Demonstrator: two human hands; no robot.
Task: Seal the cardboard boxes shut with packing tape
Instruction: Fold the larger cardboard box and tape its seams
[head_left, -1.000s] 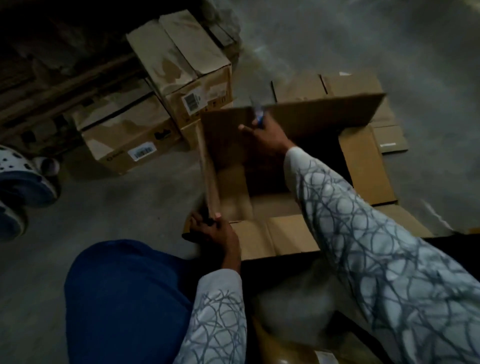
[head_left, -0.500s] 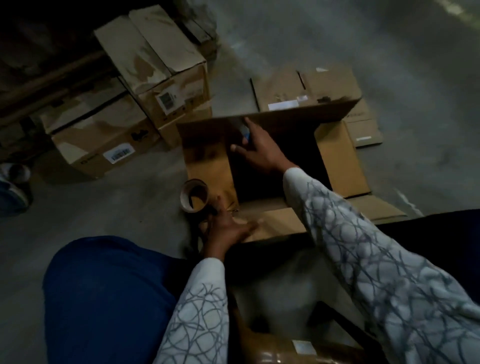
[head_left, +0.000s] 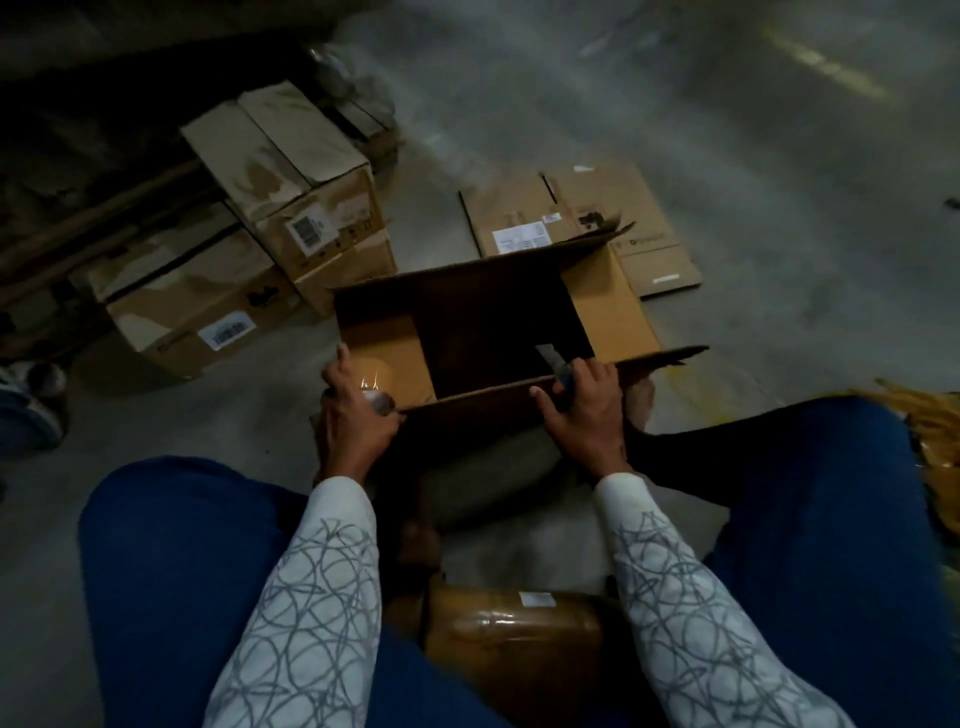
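left hand (head_left: 357, 422): grips tape roll (head_left: 380, 400) | right hand (head_left: 586, 418): grips box flap (head_left: 470, 404)

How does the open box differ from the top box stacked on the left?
The open box has raised flaps and a dark inside; the top box is closed. The left hand and right hand grip the open box; the top box rests untouched on another box. Both are brown cardboard.

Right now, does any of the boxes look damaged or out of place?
Yes. The open box has ragged, torn right ends on its far flap and its near flap. At the left, the top stacked box shows dark blotches on its upper face, as if stained or scuffed.
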